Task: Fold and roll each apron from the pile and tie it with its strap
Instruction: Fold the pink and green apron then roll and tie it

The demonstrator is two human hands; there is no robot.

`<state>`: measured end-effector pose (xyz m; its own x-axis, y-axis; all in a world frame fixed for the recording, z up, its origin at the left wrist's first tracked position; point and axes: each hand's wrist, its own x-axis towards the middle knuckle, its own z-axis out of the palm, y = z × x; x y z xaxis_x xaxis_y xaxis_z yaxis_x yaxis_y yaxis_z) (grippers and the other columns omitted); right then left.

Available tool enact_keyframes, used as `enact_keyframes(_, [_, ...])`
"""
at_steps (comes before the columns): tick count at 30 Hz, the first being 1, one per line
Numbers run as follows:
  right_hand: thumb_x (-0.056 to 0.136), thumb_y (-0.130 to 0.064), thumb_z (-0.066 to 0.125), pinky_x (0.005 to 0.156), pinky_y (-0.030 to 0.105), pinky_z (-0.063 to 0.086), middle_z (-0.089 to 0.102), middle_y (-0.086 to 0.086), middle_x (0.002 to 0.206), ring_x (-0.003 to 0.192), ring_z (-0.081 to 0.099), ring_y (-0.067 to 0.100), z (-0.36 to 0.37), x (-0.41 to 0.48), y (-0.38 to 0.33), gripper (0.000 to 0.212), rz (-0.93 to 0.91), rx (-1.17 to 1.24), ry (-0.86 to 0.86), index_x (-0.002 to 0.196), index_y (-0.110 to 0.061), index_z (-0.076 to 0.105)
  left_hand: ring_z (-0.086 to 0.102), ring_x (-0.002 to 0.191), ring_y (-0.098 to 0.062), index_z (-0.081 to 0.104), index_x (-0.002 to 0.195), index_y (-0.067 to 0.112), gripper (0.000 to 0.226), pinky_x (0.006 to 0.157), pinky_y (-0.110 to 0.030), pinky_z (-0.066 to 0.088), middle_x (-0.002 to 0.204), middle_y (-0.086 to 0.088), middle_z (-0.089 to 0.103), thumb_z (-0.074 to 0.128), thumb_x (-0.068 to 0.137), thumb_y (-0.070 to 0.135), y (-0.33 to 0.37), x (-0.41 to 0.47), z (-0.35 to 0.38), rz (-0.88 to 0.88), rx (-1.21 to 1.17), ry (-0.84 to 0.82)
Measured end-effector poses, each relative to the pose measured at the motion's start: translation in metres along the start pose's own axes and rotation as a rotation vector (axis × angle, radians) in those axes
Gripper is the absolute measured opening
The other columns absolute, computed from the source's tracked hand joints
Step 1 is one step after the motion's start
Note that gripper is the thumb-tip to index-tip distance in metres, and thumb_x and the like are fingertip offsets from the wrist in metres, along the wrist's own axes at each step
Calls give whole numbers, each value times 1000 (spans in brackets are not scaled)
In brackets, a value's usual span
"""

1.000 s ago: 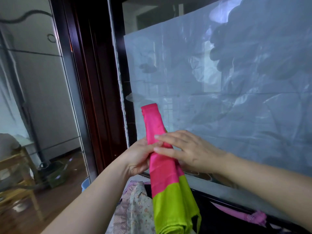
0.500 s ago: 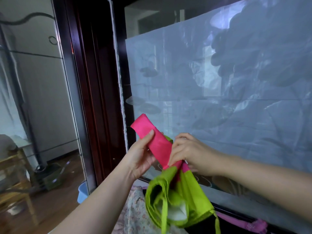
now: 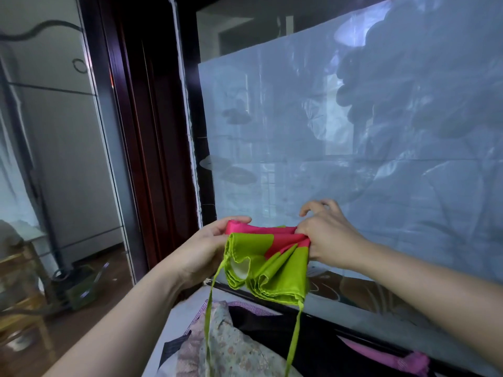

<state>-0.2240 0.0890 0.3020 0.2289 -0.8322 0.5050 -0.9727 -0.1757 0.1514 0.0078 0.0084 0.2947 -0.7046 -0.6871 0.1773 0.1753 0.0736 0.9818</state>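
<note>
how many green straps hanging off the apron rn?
2. The left strap drops from the apron edge by the left hand; the right strap hangs from its lower right corner. Others may be folded inside.

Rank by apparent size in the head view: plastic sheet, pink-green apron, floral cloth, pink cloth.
1. plastic sheet
2. pink-green apron and floral cloth: about alike, the cloth cut off by the frame
3. pink cloth

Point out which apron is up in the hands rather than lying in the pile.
The pink-and-green apron: the left hand and right hand grip its ends in the air. The floral apron and magenta cloth lie below.
</note>
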Motion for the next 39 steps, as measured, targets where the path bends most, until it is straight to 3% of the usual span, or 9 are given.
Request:
enact_keyframes(4, [81,-51,54,73,28,32,53,1,69,92,52,27,-11,7,-9,40,6,-114,-143,59,-17,49,45,90,-30,69,106,26,47,77,-35,41,103,-12,51,61,60,19,8,0,-1,-104,188,-66])
enact_keyframes(8, [78,-47,63,49,27,27,38,0,58,58,42,26,-19,12,-27,44,125,-109,-217,58,-15,41,53,80,-11,60,97,34,50,75,-29,40,94,11,64,57,68,75,33,-7,20,-65,886,-65])
enact_keyframes(15, [71,-45,66,45,25,29,42,0,57,49,40,15,-25,20,-44,41,182,-84,-170,56,-16,42,46,105,-23,30,116,28,75,92,-47,43,116,3,44,58,66,76,15,-4,58,-54,1650,89])
enact_keyframes(20, [61,-63,73,45,28,30,45,-2,56,53,43,15,-30,10,-35,53,101,-88,-192,60,-16,49,47,113,-20,30,135,24,70,87,-36,44,130,2,44,66,77,41,10,-2,46,-67,1546,44])
enact_keyframes(26, [61,-64,76,59,32,41,55,1,67,65,53,14,-29,-3,-21,52,-18,122,-212,65,-18,51,60,82,-17,55,106,17,31,73,-35,52,98,-5,59,65,77,21,12,-5,27,-179,1163,-232])
enact_keyframes(29, [65,-49,81,60,17,39,54,-9,79,70,50,2,-30,-10,-18,42,16,395,-118,85,-23,54,59,80,-15,56,108,16,39,75,-37,51,93,-4,59,63,70,20,14,-10,23,-195,936,-252])
enact_keyframes(32, [64,-38,84,77,4,35,46,-17,102,89,47,-10,-20,-15,-24,65,107,610,153,113,-37,43,59,83,-17,55,111,10,44,77,-38,50,95,-7,59,61,68,14,12,-12,26,-165,736,-208])
enact_keyframes(35, [59,-38,86,83,16,46,49,-13,114,94,56,2,-9,-14,-32,75,381,879,428,120,-36,43,62,93,-25,54,117,10,49,89,-49,49,105,-18,62,61,69,12,4,-14,29,-152,580,-180])
enact_keyframes(39, [55,-31,87,66,26,55,73,2,90,82,69,19,-12,-14,-32,52,529,1460,158,99,-13,65,63,98,-31,49,126,9,54,92,-55,47,112,-21,62,62,74,6,-3,-16,29,-144,419,-203])
